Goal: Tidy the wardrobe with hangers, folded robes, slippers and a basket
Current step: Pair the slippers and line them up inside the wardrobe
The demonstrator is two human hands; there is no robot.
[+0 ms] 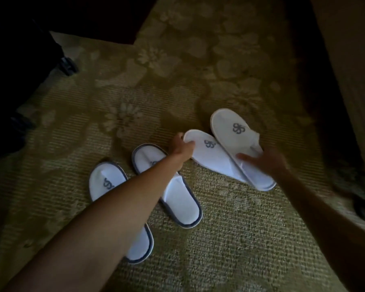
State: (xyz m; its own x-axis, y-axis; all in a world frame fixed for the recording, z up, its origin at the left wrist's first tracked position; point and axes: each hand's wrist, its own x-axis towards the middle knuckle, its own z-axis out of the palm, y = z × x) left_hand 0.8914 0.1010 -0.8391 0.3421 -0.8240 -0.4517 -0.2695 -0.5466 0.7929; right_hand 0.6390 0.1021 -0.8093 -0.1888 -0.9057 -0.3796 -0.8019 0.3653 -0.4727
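Head view: four white slippers lie on a patterned carpet (pixel 230 239) in dim light. Two grey-trimmed slippers sit side by side towards the near left: one (pixel 105 182) partly under the left forearm, the other (pixel 181 205) just right of it. Two white-trimmed slippers lie further right, crossed and touching: the upper one (pixel 236 135) overlaps the lower one (pixel 211 154). Left hand (pixel 180 149) grips the toe end of the lower white-trimmed slipper, fingers curled round its edge. Right hand (pixel 263 161) holds the open heel end of the upper one, thumb on top; the fingers beneath are hidden. Dark object (pixel 67 65) at the carpet's far left edge, not identifiable.
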